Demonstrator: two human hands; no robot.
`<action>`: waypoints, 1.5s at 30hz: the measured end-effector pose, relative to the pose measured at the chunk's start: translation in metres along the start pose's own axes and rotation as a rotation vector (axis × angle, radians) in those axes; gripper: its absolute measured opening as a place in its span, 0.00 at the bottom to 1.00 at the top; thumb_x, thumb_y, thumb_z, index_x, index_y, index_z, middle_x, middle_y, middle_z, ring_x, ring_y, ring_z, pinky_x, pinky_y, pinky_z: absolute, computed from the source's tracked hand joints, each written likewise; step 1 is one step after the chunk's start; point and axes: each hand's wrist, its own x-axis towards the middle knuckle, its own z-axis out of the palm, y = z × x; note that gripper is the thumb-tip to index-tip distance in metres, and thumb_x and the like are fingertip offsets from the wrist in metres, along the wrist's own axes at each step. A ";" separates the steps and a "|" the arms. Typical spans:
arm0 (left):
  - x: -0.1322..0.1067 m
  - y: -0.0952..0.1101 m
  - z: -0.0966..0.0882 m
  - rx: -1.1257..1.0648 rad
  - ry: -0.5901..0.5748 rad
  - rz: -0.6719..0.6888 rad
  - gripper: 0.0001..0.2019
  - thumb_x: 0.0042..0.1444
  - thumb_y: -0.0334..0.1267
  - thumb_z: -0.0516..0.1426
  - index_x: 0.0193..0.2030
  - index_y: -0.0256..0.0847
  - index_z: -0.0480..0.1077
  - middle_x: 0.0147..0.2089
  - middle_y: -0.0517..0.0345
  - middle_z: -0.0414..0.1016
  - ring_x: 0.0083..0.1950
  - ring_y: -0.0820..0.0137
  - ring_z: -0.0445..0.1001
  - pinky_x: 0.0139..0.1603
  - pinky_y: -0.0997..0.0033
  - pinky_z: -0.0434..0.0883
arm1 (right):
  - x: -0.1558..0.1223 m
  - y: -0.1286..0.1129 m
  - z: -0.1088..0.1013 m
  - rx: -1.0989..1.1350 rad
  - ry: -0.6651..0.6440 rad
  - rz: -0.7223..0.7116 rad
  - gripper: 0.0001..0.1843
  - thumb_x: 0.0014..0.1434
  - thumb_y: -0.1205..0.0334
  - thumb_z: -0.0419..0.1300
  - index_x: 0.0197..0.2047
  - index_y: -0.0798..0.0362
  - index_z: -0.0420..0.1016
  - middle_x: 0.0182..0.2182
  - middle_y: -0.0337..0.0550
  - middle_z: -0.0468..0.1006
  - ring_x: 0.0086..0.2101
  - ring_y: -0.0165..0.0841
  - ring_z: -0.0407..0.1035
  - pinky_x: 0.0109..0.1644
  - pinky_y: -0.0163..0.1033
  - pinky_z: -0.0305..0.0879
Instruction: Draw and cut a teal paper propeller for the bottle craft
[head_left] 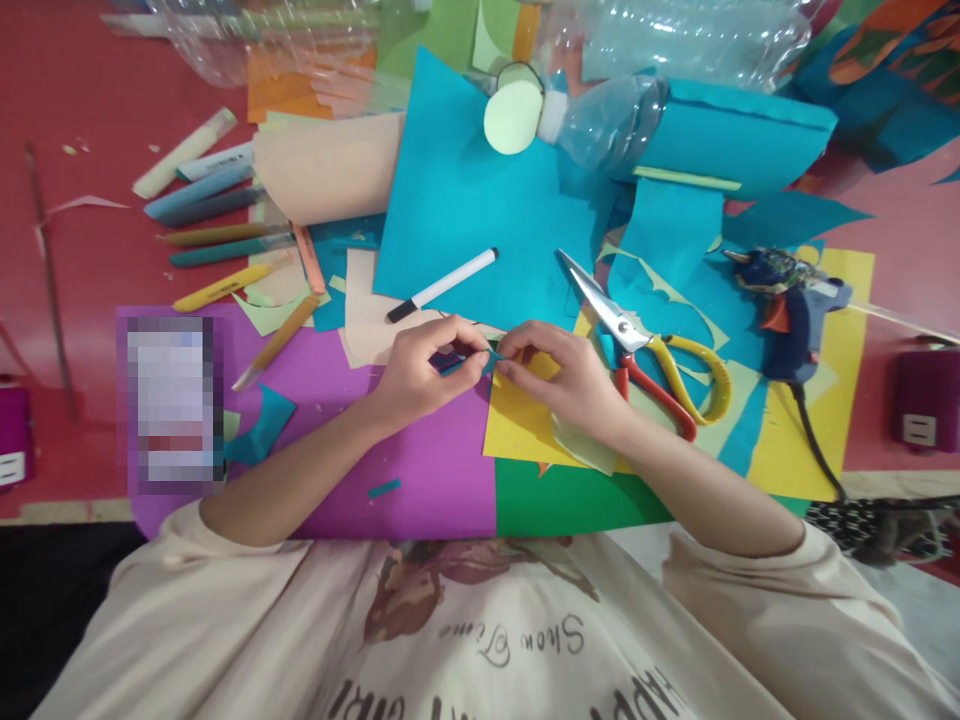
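Observation:
My left hand (439, 365) and my right hand (559, 375) meet fingertip to fingertip over the middle of the table. Between them is a small blue paper piece (493, 356), pinched from both sides; its full shape is hidden by my fingers. Just beyond my left hand lies a white marker (444, 284) with dark ends, on blue and beige paper. Scissors (637, 340) with red and yellow handles rest right of my right hand, blades pointing away. Under my hands are purple paper (420, 450) and yellow paper (517, 420).
A hot glue gun (802, 320) lies at the right with its cord trailing down. A plastic bottle (611, 125) joined to blue paper sits at the back. Several markers (217, 240) and a blurred-out phone (172, 400) are at the left. Paper scraps lie all around.

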 end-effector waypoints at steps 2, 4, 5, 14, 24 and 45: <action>0.001 0.000 0.000 -0.040 -0.010 -0.043 0.05 0.54 0.36 0.56 0.28 0.40 0.69 0.27 0.62 0.75 0.27 0.77 0.71 0.28 0.78 0.68 | 0.000 -0.002 -0.002 0.019 0.036 0.038 0.04 0.59 0.66 0.58 0.31 0.51 0.69 0.28 0.39 0.76 0.29 0.29 0.69 0.34 0.36 0.66; 0.002 0.000 0.000 -0.071 -0.046 -0.057 0.05 0.54 0.36 0.57 0.28 0.40 0.68 0.26 0.62 0.74 0.26 0.77 0.70 0.27 0.79 0.68 | 0.001 -0.004 -0.003 0.034 0.072 0.073 0.03 0.58 0.65 0.58 0.31 0.51 0.70 0.28 0.39 0.76 0.29 0.29 0.69 0.35 0.37 0.66; 0.003 -0.001 0.000 -0.072 -0.068 -0.056 0.05 0.54 0.36 0.57 0.28 0.40 0.68 0.26 0.63 0.74 0.26 0.78 0.70 0.26 0.79 0.67 | 0.001 -0.004 -0.004 0.041 0.075 0.084 0.03 0.58 0.65 0.58 0.32 0.51 0.70 0.28 0.39 0.76 0.29 0.30 0.69 0.34 0.37 0.66; 0.002 -0.003 0.000 0.009 -0.079 0.003 0.09 0.57 0.40 0.57 0.28 0.40 0.70 0.25 0.62 0.74 0.26 0.77 0.70 0.28 0.78 0.67 | 0.001 -0.006 -0.002 0.058 0.029 0.063 0.03 0.58 0.65 0.59 0.32 0.52 0.71 0.28 0.39 0.76 0.28 0.29 0.69 0.32 0.35 0.65; 0.001 -0.002 0.001 0.063 -0.032 0.119 0.07 0.57 0.36 0.57 0.28 0.40 0.69 0.26 0.62 0.76 0.27 0.77 0.72 0.28 0.80 0.68 | 0.001 -0.008 -0.003 0.042 0.013 0.074 0.06 0.59 0.65 0.57 0.30 0.51 0.70 0.27 0.39 0.77 0.28 0.29 0.69 0.32 0.35 0.65; 0.003 -0.001 0.000 0.001 -0.059 -0.016 0.07 0.54 0.38 0.57 0.27 0.40 0.69 0.23 0.63 0.72 0.23 0.78 0.66 0.25 0.78 0.64 | 0.000 -0.005 -0.003 0.256 0.128 0.178 0.20 0.61 0.42 0.57 0.35 0.50 0.73 0.31 0.41 0.78 0.32 0.32 0.71 0.37 0.39 0.69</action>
